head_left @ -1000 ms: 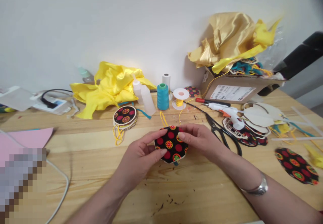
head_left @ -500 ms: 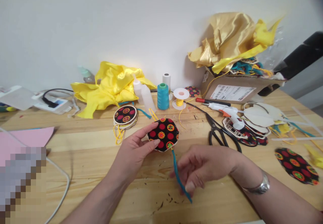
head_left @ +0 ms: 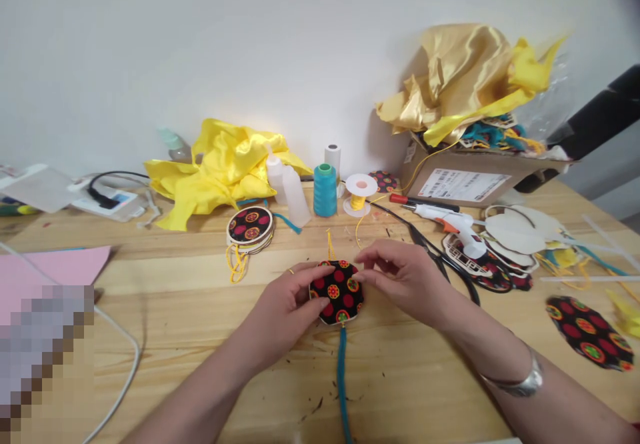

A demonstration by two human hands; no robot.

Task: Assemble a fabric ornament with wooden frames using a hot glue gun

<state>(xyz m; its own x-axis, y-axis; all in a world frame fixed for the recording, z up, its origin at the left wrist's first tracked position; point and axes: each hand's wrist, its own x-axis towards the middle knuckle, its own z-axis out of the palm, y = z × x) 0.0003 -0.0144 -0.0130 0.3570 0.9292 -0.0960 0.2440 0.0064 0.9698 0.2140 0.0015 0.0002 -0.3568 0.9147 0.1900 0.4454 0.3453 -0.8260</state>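
Note:
A round disc covered in black fabric with red and orange flower circles lies just over the table. My left hand is closed on its left side, thumb and forefinger on its face. My right hand has its thumb and forefinger at the upper right edge, the other fingers curled. A teal tassel cord hangs from the bottom of the disc toward me. From the top sticks out a yellow cord loop.
Behind stand a teal thread cone, a yellow cord spool and squeeze bottles. Right lie scissors, a glue gun and a fabric piece. Finished-looking discs are stacked left. A cardboard box holds cloth.
The disc has moved a little down and right, turned so its tassel hangs straight down. My right hand has left the teal tassel and risen to the disc's upper right edge.

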